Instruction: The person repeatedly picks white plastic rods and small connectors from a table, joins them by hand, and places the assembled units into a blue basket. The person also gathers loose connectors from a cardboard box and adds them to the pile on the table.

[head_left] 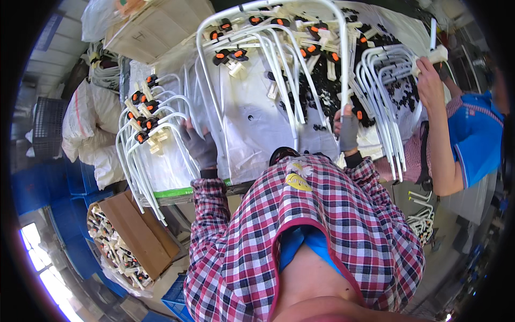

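My right hand (348,131), in a grey fingerless glove, is closed round the right leg of a large white U-shaped tube frame (345,59). The frame's bend arches over the far side of the table, and its left leg comes down near my left hand. My left hand (200,146), gloved the same way, has its fingers apart beside a stack of bent white tubes (170,102). Cream plastic clamps with black and orange knobs (140,110) sit on that stack. More white bent tubes (276,51) lie inside the large frame's arch.
The plastic-covered table (249,137) carries scattered small black parts (335,88) and more clamps. At right, a co-worker in blue (475,129) holds a cream piece above another tube stack (375,86). A wooden box (155,29) stands far left; a parts carton (134,231) sits below.
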A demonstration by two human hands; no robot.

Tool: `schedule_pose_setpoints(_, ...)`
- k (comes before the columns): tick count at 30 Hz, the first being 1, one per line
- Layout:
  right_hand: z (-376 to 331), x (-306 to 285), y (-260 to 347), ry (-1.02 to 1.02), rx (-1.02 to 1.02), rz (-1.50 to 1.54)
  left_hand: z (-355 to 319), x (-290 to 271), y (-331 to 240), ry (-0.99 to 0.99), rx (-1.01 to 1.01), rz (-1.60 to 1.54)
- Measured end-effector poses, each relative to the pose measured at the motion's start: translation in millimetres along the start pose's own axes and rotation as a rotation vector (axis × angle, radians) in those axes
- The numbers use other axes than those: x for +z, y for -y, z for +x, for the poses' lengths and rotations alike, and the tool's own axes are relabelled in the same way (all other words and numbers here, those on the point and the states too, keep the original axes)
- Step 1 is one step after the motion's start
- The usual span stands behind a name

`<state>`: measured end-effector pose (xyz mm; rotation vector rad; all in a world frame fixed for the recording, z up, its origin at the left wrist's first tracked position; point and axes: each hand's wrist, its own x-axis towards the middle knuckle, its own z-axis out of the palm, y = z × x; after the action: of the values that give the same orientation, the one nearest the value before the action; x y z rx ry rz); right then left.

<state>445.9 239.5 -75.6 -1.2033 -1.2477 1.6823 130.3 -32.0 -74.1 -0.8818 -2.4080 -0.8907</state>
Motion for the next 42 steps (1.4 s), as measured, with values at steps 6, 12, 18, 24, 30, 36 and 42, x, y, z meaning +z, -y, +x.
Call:
schedule_pose_setpoints(6, -12, -64, 43, 0.218, -0.133, 0.042, 144, -43, -136, -0.466, 0.594, -0.083)
schedule_pose_setpoints(12, -4, -98, 49, 0.293, -0.082, 0.067, 221, -66, -203, -0.049, 0.837, 0.101)
schedule_pose_setpoints(18, 19, -107, 37, 0.233, -0.095, -0.172, 219, -14, -178, 0.528, 0.686, -0.223)
schedule_pose_setpoints(24, 67, -68, -27, -0.394, -0.577, -0.627, 199, 19, -72, 0.682, 0.287, -0.451)
schedule_pose_setpoints(30, 55, -1, -70, 0.12, -0.733, -1.085, 167, -43, 84, 0.46, -0.149, -0.39)
schedule_pose_setpoints(36, 92, 3, -83, 0.258, -0.516, -1.186, 128, -108, 108, 0.326, -0.337, -0.349)
schedule_pose_setpoints(42, 91, -8, -76, 0.055, -0.422, -0.555, 138, -109, 81, 0.309, -0.285, -0.406)
